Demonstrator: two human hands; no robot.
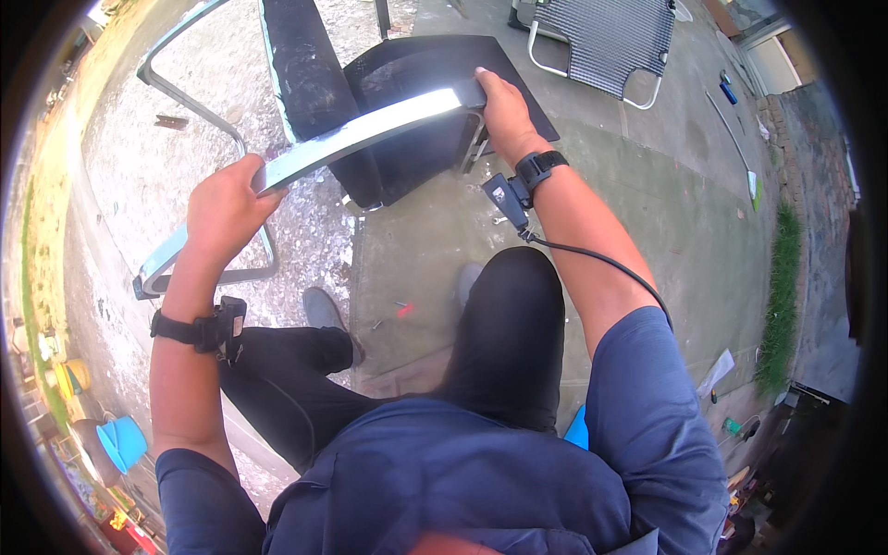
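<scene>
A flat, curved chrome bar [370, 132] stretches between my two hands, rising from left to right. My left hand [225, 205] is wrapped around its lower left end. At its dark upper right end, my right hand [507, 111] is closed with the thumb on top. Behind the bar are a black padded chair panel [310, 69] and a wide black panel [435, 60]. A bent chrome chair frame [194, 106] lies to the left, passing behind my left arm; whether it joins the bar I cannot tell.
A grey woven chair [606, 42] with white legs stands at the far right. Near my feet lie a small red piece [407, 311] and metal bits. A long-handled brush [735, 139] lies right, before a grass strip [782, 296]. A blue bucket [122, 444] is lower left.
</scene>
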